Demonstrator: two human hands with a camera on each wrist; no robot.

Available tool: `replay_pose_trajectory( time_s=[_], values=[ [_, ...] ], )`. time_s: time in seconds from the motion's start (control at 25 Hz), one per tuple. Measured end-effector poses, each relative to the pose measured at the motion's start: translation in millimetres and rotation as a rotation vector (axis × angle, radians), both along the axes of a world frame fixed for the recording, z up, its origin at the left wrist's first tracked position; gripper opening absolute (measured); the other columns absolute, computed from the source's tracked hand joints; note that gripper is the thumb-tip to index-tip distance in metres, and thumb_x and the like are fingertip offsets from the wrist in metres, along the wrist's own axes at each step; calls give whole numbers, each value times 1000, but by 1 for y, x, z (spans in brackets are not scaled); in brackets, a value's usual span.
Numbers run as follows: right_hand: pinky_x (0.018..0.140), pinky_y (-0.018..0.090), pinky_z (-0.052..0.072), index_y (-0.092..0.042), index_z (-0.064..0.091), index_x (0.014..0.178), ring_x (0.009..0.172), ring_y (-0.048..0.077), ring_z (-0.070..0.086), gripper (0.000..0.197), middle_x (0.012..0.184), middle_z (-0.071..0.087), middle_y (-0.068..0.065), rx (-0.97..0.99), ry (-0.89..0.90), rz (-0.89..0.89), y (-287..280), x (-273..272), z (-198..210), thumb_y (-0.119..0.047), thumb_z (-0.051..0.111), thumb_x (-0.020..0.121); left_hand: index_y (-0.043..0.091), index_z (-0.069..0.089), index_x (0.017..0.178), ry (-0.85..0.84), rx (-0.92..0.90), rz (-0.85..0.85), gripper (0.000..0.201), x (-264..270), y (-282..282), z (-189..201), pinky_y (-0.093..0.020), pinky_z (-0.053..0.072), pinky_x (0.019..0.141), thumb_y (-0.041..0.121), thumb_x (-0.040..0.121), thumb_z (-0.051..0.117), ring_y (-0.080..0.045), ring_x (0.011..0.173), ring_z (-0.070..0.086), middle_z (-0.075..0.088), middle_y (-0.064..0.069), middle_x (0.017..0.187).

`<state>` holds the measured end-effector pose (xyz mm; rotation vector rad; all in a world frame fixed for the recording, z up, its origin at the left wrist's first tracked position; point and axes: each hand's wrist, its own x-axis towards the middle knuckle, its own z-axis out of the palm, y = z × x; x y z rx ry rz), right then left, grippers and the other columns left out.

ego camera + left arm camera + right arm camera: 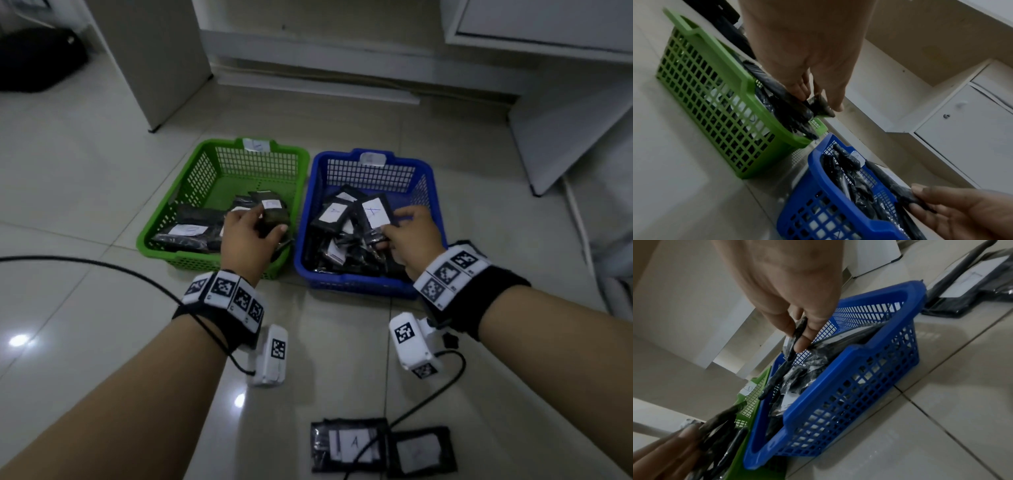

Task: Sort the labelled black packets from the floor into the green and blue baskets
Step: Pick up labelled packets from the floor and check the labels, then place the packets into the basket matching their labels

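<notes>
A green basket (161, 229) and a blue basket (428, 185) stand side by side on the tiled floor, each with several black packets inside. My left hand (253, 226) is over the green basket's right part and pinches a black packet (272, 214) with a white label. My right hand (404, 233) is over the blue basket and pinches a packet labelled A (373, 212) by its near edge. The left wrist view shows the left fingers (799, 91) clamped on their packet (818, 105). Two packets (352, 445) lie on the floor close to me.
White cabinets (164, 61) stand behind the baskets, and another panel (565, 130) leans at the right. A black cable (102, 267) runs across the floor from the left wrist. A dark bag (37, 58) sits far left.
</notes>
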<state>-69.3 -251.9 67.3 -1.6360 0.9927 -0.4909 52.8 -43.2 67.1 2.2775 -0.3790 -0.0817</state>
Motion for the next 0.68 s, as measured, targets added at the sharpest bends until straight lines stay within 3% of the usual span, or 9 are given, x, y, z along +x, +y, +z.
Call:
replay_pose_trajectory(
  time_s=[0.12, 0.24, 0.32, 0.4, 0.56, 0.68],
  values=[
    [88, 45, 56, -8, 60, 112, 75, 14, 66, 26, 113, 65, 11, -25, 1, 90, -3, -7, 1, -4, 63, 86, 17, 58, 128, -66, 37, -48, 44, -9, -5, 8, -25, 36, 99, 22, 85, 65, -26, 113, 53, 46, -13, 129],
    [94, 38, 54, -16, 68, 108, 95, 18, 67, 26, 106, 68, 2, -151, 42, 183, 3, -39, 10, -5, 62, 85, 17, 68, 108, -136, -92, -95, 26, -43, -3, 7, -15, 42, 87, 15, 83, 65, -16, 92, 61, 55, -5, 113],
    [89, 29, 53, -17, 71, 102, 91, 14, 66, 23, 97, 68, -3, -250, 63, 277, 19, -75, 12, -5, 60, 87, 19, 70, 96, -19, -142, -203, 14, -81, 5, -2, -4, 42, 74, 15, 84, 66, 2, 76, 59, 63, 2, 100],
    [84, 24, 52, -16, 73, 98, 87, 9, 65, 20, 93, 69, -6, -260, 131, 369, 42, -117, 6, -6, 60, 88, 19, 71, 89, 184, -72, -341, 6, -118, 19, -18, -1, 41, 65, 18, 84, 68, 5, 70, 58, 67, 7, 88],
    [88, 15, 41, -19, 73, 104, 101, 8, 61, 20, 108, 69, -4, -199, 481, 611, 69, -179, -19, -14, 65, 86, 25, 72, 97, 387, 200, -596, 24, -162, 44, -55, -13, 47, 76, 33, 75, 77, 1, 79, 59, 65, 8, 94],
    [95, 26, 39, -25, 63, 118, 112, 20, 48, 41, 115, 56, 0, -316, 801, 875, 75, -207, -35, -30, 73, 79, 25, 63, 113, 413, 369, -793, 62, -185, 57, -71, -10, 41, 82, 43, 59, 85, -4, 93, 52, 54, 6, 106]
  ],
)
